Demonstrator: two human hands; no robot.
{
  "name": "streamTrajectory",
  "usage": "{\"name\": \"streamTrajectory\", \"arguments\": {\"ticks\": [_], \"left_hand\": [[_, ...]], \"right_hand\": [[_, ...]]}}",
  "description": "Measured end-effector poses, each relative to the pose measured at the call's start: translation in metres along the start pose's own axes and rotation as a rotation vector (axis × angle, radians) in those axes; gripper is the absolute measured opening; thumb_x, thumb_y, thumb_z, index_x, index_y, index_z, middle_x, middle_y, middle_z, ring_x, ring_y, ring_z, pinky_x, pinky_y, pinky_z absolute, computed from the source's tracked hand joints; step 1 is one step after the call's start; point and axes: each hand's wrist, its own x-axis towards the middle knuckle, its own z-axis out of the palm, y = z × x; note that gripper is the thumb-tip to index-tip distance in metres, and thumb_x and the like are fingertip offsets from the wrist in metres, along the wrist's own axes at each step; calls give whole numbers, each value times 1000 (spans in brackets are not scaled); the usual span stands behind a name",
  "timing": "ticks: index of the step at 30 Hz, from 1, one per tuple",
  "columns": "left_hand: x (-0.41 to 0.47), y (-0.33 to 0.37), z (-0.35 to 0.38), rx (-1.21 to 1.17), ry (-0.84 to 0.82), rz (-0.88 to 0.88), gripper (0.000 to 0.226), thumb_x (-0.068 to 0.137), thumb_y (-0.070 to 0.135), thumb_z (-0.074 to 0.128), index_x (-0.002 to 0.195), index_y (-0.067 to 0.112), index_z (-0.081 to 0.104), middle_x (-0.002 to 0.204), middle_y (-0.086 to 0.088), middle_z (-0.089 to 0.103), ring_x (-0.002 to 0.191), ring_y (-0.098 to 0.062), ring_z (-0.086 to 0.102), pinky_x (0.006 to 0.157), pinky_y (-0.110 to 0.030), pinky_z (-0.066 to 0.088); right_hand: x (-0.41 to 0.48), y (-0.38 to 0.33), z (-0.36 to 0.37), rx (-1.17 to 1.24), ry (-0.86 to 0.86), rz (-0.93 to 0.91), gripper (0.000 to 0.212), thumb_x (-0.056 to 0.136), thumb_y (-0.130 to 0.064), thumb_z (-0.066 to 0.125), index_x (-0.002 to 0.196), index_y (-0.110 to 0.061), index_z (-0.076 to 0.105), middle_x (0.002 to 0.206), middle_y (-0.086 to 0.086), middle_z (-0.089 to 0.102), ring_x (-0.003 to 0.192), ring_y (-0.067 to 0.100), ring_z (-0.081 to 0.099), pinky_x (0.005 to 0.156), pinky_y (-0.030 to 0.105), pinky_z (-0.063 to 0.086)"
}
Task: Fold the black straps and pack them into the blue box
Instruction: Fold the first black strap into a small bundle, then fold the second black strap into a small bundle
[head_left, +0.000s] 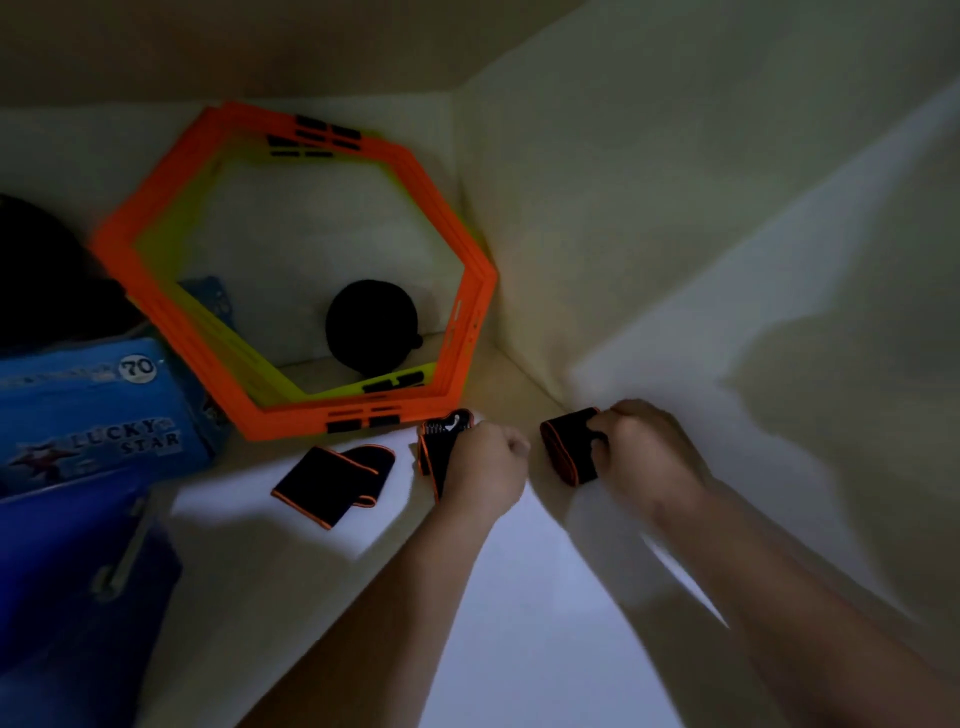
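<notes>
Nearest me are my two forearms, reaching fwd over the pale floor (545, 623). My left hand (480, 465) is curled tight round one black strap (439, 447) w/ orange trim, bunched up, a bit of white print showing at its top end. My right hand (644, 447) has fingers closed on a second strap (563, 447), which looks rolled or folded into a short loop; thumb side is hidden so I can't tell exactly how it's pinched. The two hands are near each other but apart. Just left of my left hand a third strap (332, 480) lies flat on the floor, folded over, nobody touching it. Further left sits the blue box (88, 410), marked "Lucky Star", w/ a darker blue bin (67, 561) in front of it; whether the box is open I can't tell, and I see no straps inside. So by my reckoning folding is mostly done or well on, packing hasn't started: all 3 still need to go in. Beyond, orange hexagon frames (171, 208) lean in the corner, a black ball (371, 327) behind them.
</notes>
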Motion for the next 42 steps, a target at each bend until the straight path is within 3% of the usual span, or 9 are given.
{"name": "streamTrajectory", "arguments": {"ticks": [3,6,10,16,26,29,34,38,42], "left_hand": [[-6,-24,-48,275,197,115,21,92,23,57,94,24,78,97,2,77,96,-22,66,81,-33,52],[-5,-70,-93,464,308,102,28,88,21,57,109,24,75,116,-2,71,114,-29,57,94,-38,49],[-8,-111,-123,704,87,8,54,87,28,55,141,31,52,153,7,43,141,-24,35,110,-43,38],[-18,-129,-113,659,-2,-32,58,87,30,54,145,29,48,149,2,42,136,-28,36,107,-45,42],[-130,-100,-101,733,-30,118,67,79,57,33,138,33,53,135,11,54,121,-20,46,99,-40,45],[-164,-89,-101,752,-36,194,59,81,60,42,134,36,55,129,15,54,116,-17,46,99,-33,42],[-135,-63,-109,730,32,138,68,78,77,43,127,33,60,123,10,56,117,-18,48,95,-41,45],[-105,-43,-112,800,-258,-39,48,77,59,69,103,18,66,104,-3,63,99,-25,58,80,-40,52],[-101,-29,-122,643,-181,80,25,81,29,78,100,16,67,98,-3,65,88,-22,59,66,-32,45]], "right_hand": [[7,-33,-6,130,62,-122,15,84,-14,62,89,-10,76,94,11,69,79,35,68,71,37,55],[21,-70,8,170,-48,-218,25,87,-25,61,106,-12,72,110,12,69,94,34,69,78,40,56],[29,-113,53,157,-332,-335,59,88,-50,54,142,-23,50,154,4,44,138,29,44,105,40,46],[17,-131,83,3,-582,-298,79,94,-64,38,161,-32,10,171,-1,2,157,23,2,122,47,21],[-94,-110,16,-25,-527,-393,74,95,-63,36,159,-30,17,170,-3,11,155,19,12,119,41,28],[-128,-101,-2,-52,-536,-432,77,91,-70,32,158,-33,20,169,-6,14,152,17,19,114,39,33],[-83,-97,-4,181,-192,-338,58,89,-61,45,137,-30,54,143,-1,49,127,25,48,105,38,44],[-22,-103,18,48,-314,-176,40,91,-28,55,127,-13,60,129,11,62,118,32,58,94,38,53],[-11,-108,25,-66,-367,-178,19,88,-22,54,98,-14,68,103,9,71,95,31,68,74,35,58]]}}
